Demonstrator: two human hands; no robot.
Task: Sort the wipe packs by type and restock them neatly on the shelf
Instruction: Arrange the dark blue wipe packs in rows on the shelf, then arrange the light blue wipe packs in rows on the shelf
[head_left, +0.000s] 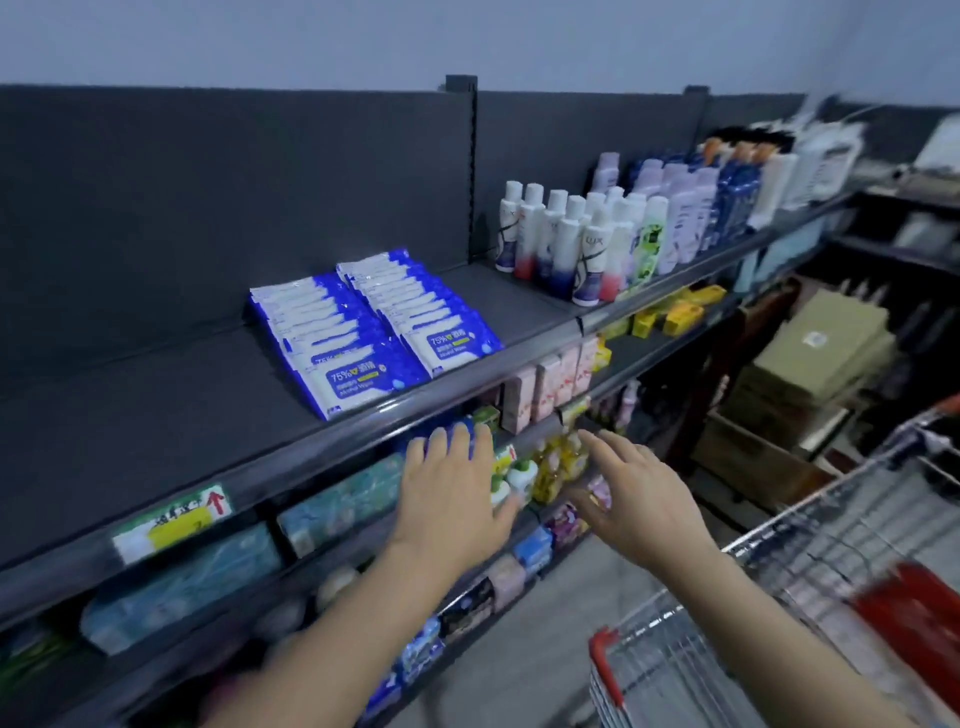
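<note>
Two rows of blue-and-white wipe packs stand overlapped on the dark top shelf, near its front edge. Both my hands hover below that shelf's front lip, in front of the lower shelves. My left hand is spread with straight fingers and holds nothing. A little to its right, my right hand is likewise spread and empty. Neither hand touches the packs.
White bottles and further bottles stand to the right on the top shelf. Lower shelves hold teal packs, pink boxes and small bottles. A wire shopping cart with red trim is at the lower right. Cardboard boxes are stacked beyond.
</note>
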